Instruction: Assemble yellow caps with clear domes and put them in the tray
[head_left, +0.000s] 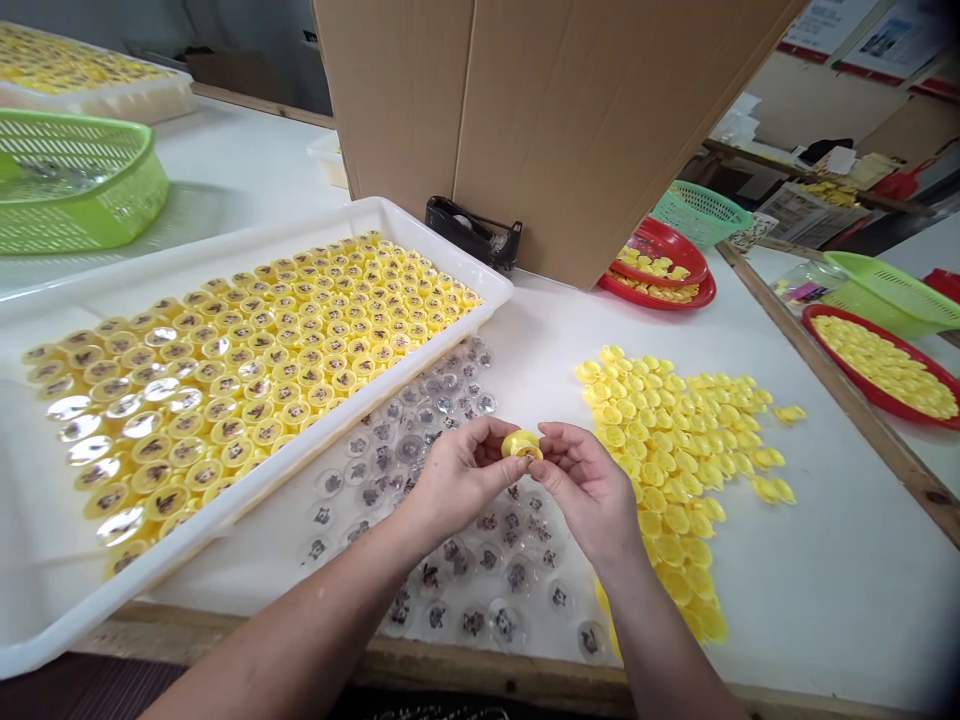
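Yellow round piece: it is being held up between the two hands, above the table, with a small dark picture showing on its near side.
Handling: by its look, it is being judged as light, thin plastic, rather stiff, smooth and perhaps a little slippery; by hard squeezing it could be dented, so the rim is seeming the better place for hold.
Left-hand grip: by thumb and fingers of the left hand the piece is being pinched at its left side and near edge.
Right-hand grip: the fingers of the right hand are being curled, and the thumb is lying at the near right edge; whether a pinch is being made there cannot be told.
Clear discs: under and around the hands, printed clear discs are being spread on the table.
Yellow caps: to the right, many yellow caps are lying close together.
White tray: to the left, rows of yellow printed pieces are being contained in a white tray.
Behind: a black tape dispenser is standing before a cardboard box.
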